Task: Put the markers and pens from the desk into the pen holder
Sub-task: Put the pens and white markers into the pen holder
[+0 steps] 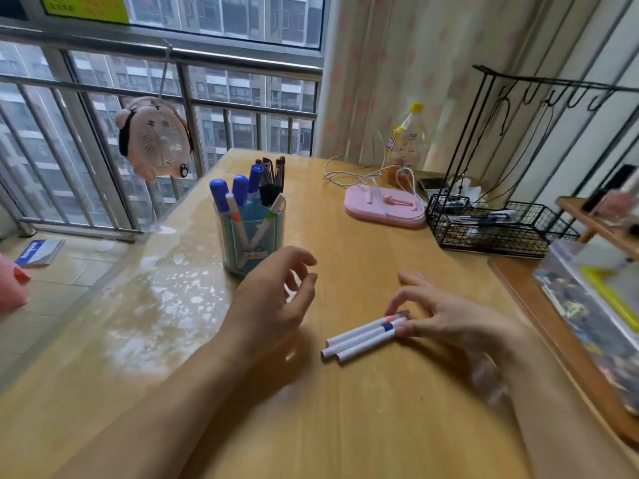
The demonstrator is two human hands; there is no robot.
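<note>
- Near the lower middle of the frame, three white markers lie side by side on the wooden counter, touching along their lengths and slanting up toward the right.
- Their bodies are plain white; near the right ends one shows a dark blue band and another a pink-orange band.
- The right hand sits at the markers' right ends, its fingers curled over the coloured bands with thumb and fingertips touching them; the markers rest flat on the counter, so whether the pinch has closed cannot be told.
- The left hand hovers left of the markers, fingers loosely spread and curved, holding nothing.
- Just above the left hand, the pen holder stands upright on the counter: a translucent blue-green cup.
- Inside it stand markers with fat blue caps, several dark pens, and two thin white markers leaning crosswise.
- At the upper right of the counter lie a pink stand with white cables and a black wire basket.
- A pale pink fan hangs on the window railing at the upper left.
</note>
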